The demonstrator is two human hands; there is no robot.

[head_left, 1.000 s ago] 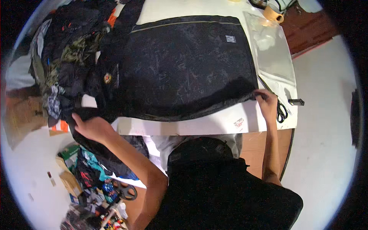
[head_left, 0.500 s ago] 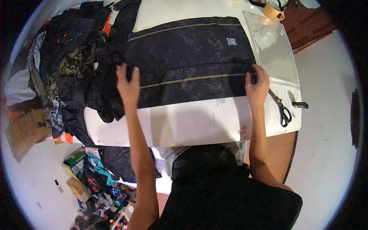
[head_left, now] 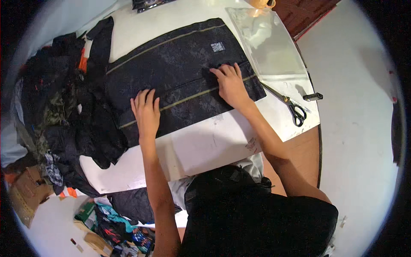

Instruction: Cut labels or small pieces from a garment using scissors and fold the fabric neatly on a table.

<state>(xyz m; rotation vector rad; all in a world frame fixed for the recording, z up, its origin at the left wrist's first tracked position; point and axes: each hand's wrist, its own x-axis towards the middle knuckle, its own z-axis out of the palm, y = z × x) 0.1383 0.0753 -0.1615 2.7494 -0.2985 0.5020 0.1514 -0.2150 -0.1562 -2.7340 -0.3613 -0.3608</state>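
Lying at the far left was a big pile (head_left: 55, 111) of dark clothes, and it hung over the edge of the white table (head_left: 201, 150). The pieces were so mixed up that it was hard to tell one from another. A bit of orange (head_left: 82, 64) peeked out near the top. Below the pile, on the floor, sat a brown box (head_left: 28, 192) and a heap of bright things (head_left: 115, 227), too small and dim to make out.

Next came the dark cloth (head_left: 180, 81), folded flat on the table with thin pale lines running across it. Its left end ran under the pile, so that end was hidden. A small grey tag (head_left: 217, 46) sat near its top right.

The left hand (head_left: 146, 112) lay flat on the near left part of the cloth, fingers spread wide, holding nothing. The right hand (head_left: 230, 83) lay flat on the right part of the cloth, fingers together and straight, also holding nothing. Both palms faced down, so what was under them could not be seen.

Right of the cloth lay a clear plastic bag (head_left: 269, 47), touching the cloth's right edge. Its top was cut off by the rim. Black scissors (head_left: 293, 109) lay near the table's right edge, and a small black stick (head_left: 312, 97) sat just beside them. I could not tell what the stick was.

At the bottom, the person's dark shirt (head_left: 257, 222) hid the near table edge.
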